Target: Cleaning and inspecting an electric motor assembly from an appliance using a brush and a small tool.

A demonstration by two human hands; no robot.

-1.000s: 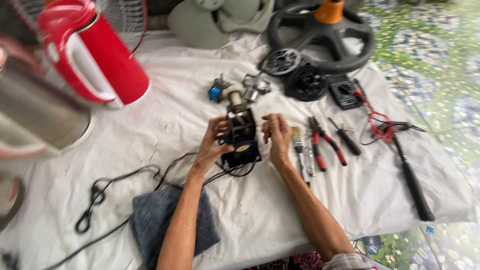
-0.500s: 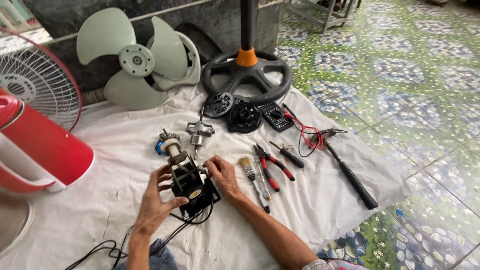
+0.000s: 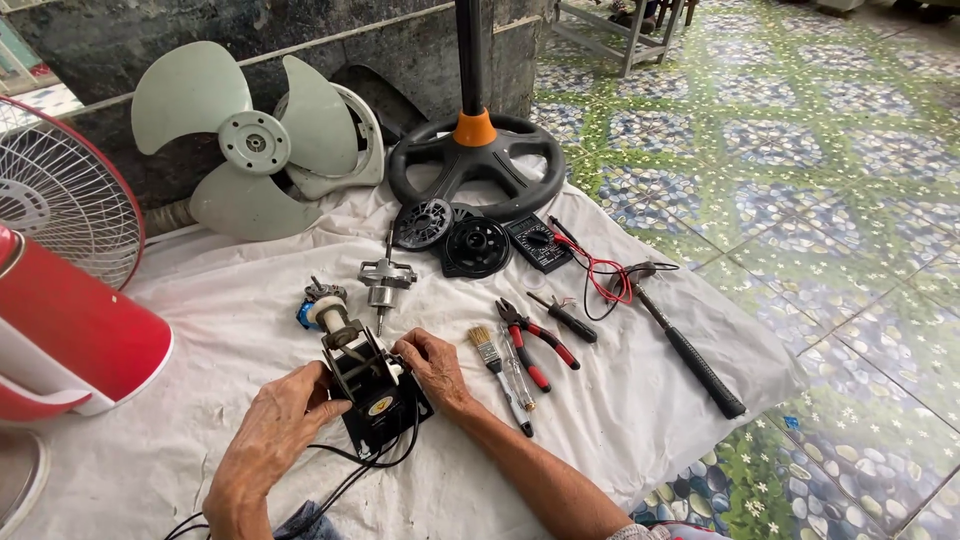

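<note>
Fan motor (image 3: 372, 385) sits on the white sheet (image 3: 200, 300), centre-low, gripped from both sides: left hand (image 3: 275, 432) at 8 o'clock, right hand (image 3: 432, 370) at 3, fingers clasped on the frame. Looks like mid-teardown, steadying it. Rotor shaft (image 3: 385, 280) lies at 12, brush (image 3: 487, 350) and pliers (image 3: 535, 340) at 3, hammer (image 3: 690, 350) further out. Next move needs a tool; both hands are occupied.

Floor: patterned green, blue and white floral tiles (image 3: 800, 130).
Wall: low dark, weathered concrete ledge (image 3: 300, 40).
Light: soft, even daylight.
</note>
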